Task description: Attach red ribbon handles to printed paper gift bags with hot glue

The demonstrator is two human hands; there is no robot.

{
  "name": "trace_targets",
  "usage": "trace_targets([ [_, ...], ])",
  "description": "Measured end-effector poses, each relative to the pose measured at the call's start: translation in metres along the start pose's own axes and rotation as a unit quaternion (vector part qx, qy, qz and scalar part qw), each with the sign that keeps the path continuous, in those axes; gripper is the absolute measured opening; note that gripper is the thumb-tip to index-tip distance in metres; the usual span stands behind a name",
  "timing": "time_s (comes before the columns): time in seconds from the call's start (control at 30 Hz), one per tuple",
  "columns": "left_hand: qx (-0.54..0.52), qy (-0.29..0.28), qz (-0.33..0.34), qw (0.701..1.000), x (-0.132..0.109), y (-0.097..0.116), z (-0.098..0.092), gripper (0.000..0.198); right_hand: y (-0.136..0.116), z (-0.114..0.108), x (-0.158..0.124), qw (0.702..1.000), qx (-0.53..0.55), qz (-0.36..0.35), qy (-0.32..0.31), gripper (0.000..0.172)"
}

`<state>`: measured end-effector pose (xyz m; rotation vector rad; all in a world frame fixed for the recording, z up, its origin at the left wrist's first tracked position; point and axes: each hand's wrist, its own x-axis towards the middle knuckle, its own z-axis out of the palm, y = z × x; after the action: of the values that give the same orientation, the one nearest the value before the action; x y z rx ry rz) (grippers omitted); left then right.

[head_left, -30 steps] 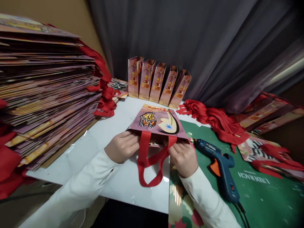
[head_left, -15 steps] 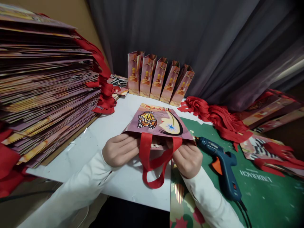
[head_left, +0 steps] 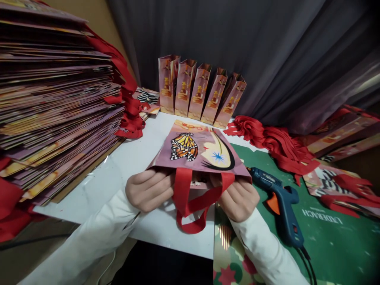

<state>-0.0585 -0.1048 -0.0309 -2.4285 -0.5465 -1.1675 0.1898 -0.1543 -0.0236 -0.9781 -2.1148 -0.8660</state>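
Between my hands lies a purple paper bag (head_left: 196,152) printed with a butterfly and a pale face shape, its mouth toward me. Two red ribbon handles (head_left: 191,209) hang from the mouth, one seen behind the other. My left hand (head_left: 150,190) grips the bag's left edge, with its fingertips hidden inside the opening. At the right edge, my right hand (head_left: 239,196) holds on the same way, fingertips also out of sight. Just right of that hand, a blue glue gun (head_left: 277,202) with an orange trigger lies on a green sheet (head_left: 326,245).
A tall stack of flat bags (head_left: 56,107) fills the left side. Several upright bags (head_left: 185,89) stand in a row at the back. Red ribbon strips (head_left: 276,144) are heaped at back right, near more bags (head_left: 341,130). A grey curtain (head_left: 208,31) hangs behind.
The bag's front panel has tipped up slightly and looks larger and wider. My hands have moved a little farther apart, still on its edges. The view has shifted slightly.
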Motion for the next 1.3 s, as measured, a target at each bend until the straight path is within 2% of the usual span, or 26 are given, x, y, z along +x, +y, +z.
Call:
trace_targets([
  [0.07, 0.045, 0.056, 0.089, 0.993, 0.006, -0.008, 0.005, 0.028, 0.001, 0.000, 0.002, 1.000, 0.004, -0.001, -0.004, 0.025],
  [0.13, 0.060, 0.065, 0.110, 0.990, 0.011, -0.014, 0.009, 0.031, 0.001, 0.001, 0.003, 1.000, 0.009, 0.003, -0.005, 0.027],
  [0.3, 0.026, 0.038, 0.088, 0.995, 0.013, -0.014, 0.015, 0.033, 0.001, 0.004, 0.003, 1.000, 0.009, 0.007, -0.011, 0.028],
  [0.63, -0.020, 0.026, 0.049, 0.998, 0.011, -0.005, 0.020, 0.030, 0.001, 0.007, 0.004, 0.999, 0.023, 0.004, -0.028, 0.037],
  [0.8, -0.014, 0.020, 0.062, 0.998, 0.014, -0.003, 0.022, 0.016, 0.001, 0.008, 0.003, 0.999, 0.020, 0.003, -0.036, 0.034],
  [0.93, -0.014, 0.023, 0.070, 0.997, 0.012, -0.004, 0.025, 0.019, 0.001, 0.008, 0.002, 0.999, 0.015, 0.003, -0.042, 0.032],
  [1.13, -0.017, 0.050, 0.072, 0.996, 0.009, -0.013, 0.015, 0.025, 0.004, 0.009, 0.002, 0.999, 0.013, 0.010, -0.051, 0.032],
  [1.3, -0.029, 0.029, 0.053, 0.998, 0.007, -0.020, 0.005, 0.018, 0.007, 0.011, 0.002, 0.998, 0.009, 0.015, -0.053, 0.032],
])
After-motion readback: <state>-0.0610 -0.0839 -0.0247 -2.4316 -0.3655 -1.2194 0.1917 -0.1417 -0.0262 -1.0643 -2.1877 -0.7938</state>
